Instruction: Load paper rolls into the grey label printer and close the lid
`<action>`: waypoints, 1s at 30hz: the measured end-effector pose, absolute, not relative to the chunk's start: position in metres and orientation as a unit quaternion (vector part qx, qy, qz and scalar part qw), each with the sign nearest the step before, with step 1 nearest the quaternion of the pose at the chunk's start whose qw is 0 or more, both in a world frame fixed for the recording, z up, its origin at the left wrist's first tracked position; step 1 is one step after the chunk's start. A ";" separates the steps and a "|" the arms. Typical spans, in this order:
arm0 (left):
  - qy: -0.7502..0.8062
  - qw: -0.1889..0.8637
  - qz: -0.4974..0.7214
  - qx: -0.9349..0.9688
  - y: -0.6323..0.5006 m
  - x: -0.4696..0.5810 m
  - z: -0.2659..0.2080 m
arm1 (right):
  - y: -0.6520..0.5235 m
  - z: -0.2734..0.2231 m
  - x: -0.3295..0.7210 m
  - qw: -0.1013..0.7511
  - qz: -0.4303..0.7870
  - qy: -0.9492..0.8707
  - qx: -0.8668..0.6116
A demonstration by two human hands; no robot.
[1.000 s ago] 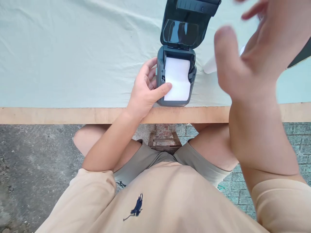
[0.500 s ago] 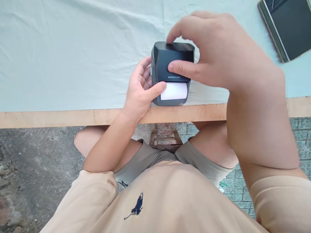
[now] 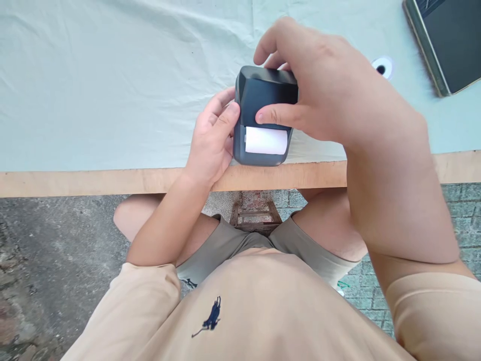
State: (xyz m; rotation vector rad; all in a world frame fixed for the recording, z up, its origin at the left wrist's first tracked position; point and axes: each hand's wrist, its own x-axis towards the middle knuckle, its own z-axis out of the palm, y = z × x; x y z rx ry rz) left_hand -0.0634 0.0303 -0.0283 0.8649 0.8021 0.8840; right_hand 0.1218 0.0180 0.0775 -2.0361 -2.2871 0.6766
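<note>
A dark label printer (image 3: pixel 268 93) rests on the cloth near the table's front edge, with white label paper (image 3: pixel 266 140) showing in its front opening. My left hand (image 3: pixel 214 133) holds the printer's left side, thumb along the edge and fingers tucked partly out of sight. From the right, my right hand (image 3: pixel 315 85) curls over the printer. Its thumb lies on the dark lid, and its fingers bend round the back edge, their tips partly hidden.
A white roll with a dark centre (image 3: pixel 382 66) lies beyond my right wrist. At the far right is a dark, flat-screened device (image 3: pixel 451 45). Pale cloth (image 3: pixel 112 90) covers the table up to its wooden front edge (image 3: pixel 93 183). A wooden stool (image 3: pixel 255 220) shows below, between my legs.
My left thumb has moved off the label paper up to the printer's left edge. My right hand has shifted slightly left and down, uncovering the white roll behind it.
</note>
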 end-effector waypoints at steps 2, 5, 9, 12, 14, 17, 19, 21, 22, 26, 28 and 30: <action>0.370 0.742 0.392 0.400 0.033 -0.064 -0.030 | 0.018 0.080 0.119 -0.009 0.213 -0.724 -0.656; 0.330 0.752 0.394 0.413 0.038 -0.067 -0.039 | 0.017 0.082 0.114 -0.022 0.206 -0.716 -0.667; 0.352 0.751 0.381 0.409 0.039 -0.069 -0.044 | 0.017 0.075 0.119 0.009 0.211 -0.722 -0.659; 0.371 0.730 0.392 0.420 0.037 -0.069 -0.042 | 0.017 0.071 0.131 0.027 0.197 -0.759 -0.620; 0.380 0.717 0.395 0.431 0.037 -0.070 -0.041 | 0.016 0.071 0.140 0.050 0.211 -0.788 -0.576; 0.371 0.718 0.385 0.445 0.039 -0.073 -0.041 | 0.014 0.076 0.150 0.085 0.258 -0.797 -0.540; 0.371 0.718 0.385 0.446 0.040 -0.074 -0.042 | 0.013 0.078 0.153 0.092 0.282 -0.794 -0.531; 0.379 0.714 0.391 0.440 0.041 -0.075 -0.042 | 0.011 0.078 0.153 0.085 0.298 -0.792 -0.526; 0.382 0.714 0.393 0.435 0.041 -0.075 -0.041 | 0.010 0.076 0.153 0.079 0.301 -0.791 -0.526; 0.392 0.734 0.381 0.403 0.040 -0.072 -0.034 | 0.008 0.073 0.156 0.083 0.286 -0.789 -0.537; 0.395 0.747 0.375 0.382 0.041 -0.071 -0.033 | 0.007 0.075 0.158 0.116 0.265 -0.804 -0.520; 0.392 0.757 0.375 0.365 0.043 -0.071 -0.033 | 0.007 0.082 0.157 0.174 0.246 -0.788 -0.537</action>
